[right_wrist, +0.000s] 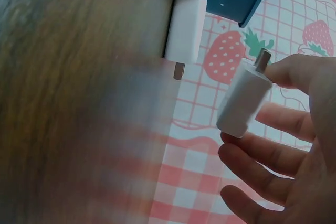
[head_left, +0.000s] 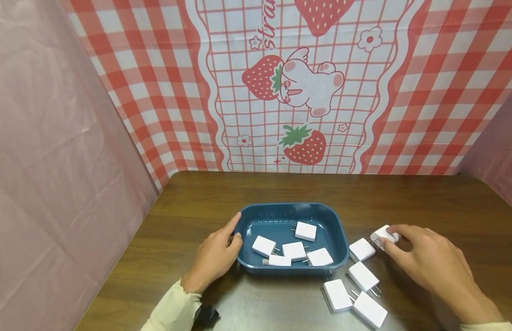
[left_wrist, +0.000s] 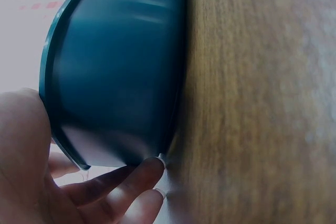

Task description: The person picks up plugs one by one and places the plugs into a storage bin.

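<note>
My left hand [head_left: 216, 257] holds the left end of a blue rectangular tub [head_left: 293, 270], its thumb at the rim and fingers along the outer wall. The left wrist view shows those fingertips low against the tub's wall [left_wrist: 115, 72]. Several white charger plugs [head_left: 294, 251] with metal prongs lie inside. On the right, my right hand [head_left: 434, 257] pinches another white charger plug [head_left: 382, 235] between thumb and fingers. In the right wrist view this plug [right_wrist: 244, 98] is tilted, prongs up beside a fingertip, with the other fingers loosely bent.
Several more charger plugs [head_left: 363, 276] lie loose on the brown wooden table [head_left: 190, 197], between the tub and my right hand. Behind the table hangs a red-and-white checked cloth [head_left: 165, 82] with strawberries. A pink cloth [head_left: 53, 161] covers the left side.
</note>
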Demonstrator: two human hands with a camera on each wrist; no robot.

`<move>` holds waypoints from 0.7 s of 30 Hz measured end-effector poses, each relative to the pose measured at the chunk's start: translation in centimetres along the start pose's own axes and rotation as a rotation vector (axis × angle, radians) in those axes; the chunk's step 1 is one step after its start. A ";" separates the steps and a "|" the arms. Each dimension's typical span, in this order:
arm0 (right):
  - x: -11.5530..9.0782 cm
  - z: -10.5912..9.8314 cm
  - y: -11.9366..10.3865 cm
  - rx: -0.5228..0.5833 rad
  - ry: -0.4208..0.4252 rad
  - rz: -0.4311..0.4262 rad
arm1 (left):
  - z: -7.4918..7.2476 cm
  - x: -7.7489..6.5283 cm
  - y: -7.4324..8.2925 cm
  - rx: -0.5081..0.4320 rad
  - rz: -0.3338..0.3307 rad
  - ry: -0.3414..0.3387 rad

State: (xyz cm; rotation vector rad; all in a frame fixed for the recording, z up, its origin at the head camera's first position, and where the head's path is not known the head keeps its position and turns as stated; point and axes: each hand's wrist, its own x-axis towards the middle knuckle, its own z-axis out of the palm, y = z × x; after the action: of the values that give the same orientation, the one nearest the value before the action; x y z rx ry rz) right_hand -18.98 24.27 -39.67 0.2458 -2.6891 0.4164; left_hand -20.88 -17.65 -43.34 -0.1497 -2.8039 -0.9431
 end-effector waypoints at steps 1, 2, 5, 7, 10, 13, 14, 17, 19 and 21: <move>0.1 0.0 -0.1 0.007 0.007 0.004 | 0.0 0.0 0.0 0.001 0.002 0.003; 0.1 -0.1 -0.2 0.014 0.018 0.009 | 0.0 0.0 0.0 0.001 0.004 0.005; 0.5 -0.1 -0.8 0.029 0.029 0.021 | 0.1 0.0 0.0 0.000 0.006 0.009; 0.7 -0.1 -1.2 0.041 0.037 0.029 | 0.1 0.0 0.0 0.000 0.006 0.009; 1.2 0.0 -2.0 0.057 0.052 0.031 | 0.1 0.0 0.0 -0.003 0.004 0.006; 1.6 0.3 -2.8 0.077 0.064 0.019 | 0.1 0.0 -0.1 -0.002 0.003 0.014; 1.7 0.3 -3.1 0.081 0.065 0.015 | 0.1 0.0 -0.1 -0.003 0.001 0.016; 2.2 0.5 -4.0 0.092 0.053 0.004 | 0.1 0.0 -0.1 0.000 0.001 0.025; 2.5 0.5 -4.6 0.100 0.046 -0.004 | 0.1 0.0 -0.1 0.002 0.002 0.027; 2.7 0.6 -5.2 0.111 0.034 -0.020 | 0.2 0.0 -0.1 -0.003 0.002 0.020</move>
State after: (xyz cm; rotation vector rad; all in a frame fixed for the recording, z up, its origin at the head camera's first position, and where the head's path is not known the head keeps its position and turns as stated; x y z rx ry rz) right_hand -20.47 18.92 -37.79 0.2948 -2.6315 0.5598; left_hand -20.93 -17.61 -43.49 -0.1433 -2.7839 -0.9427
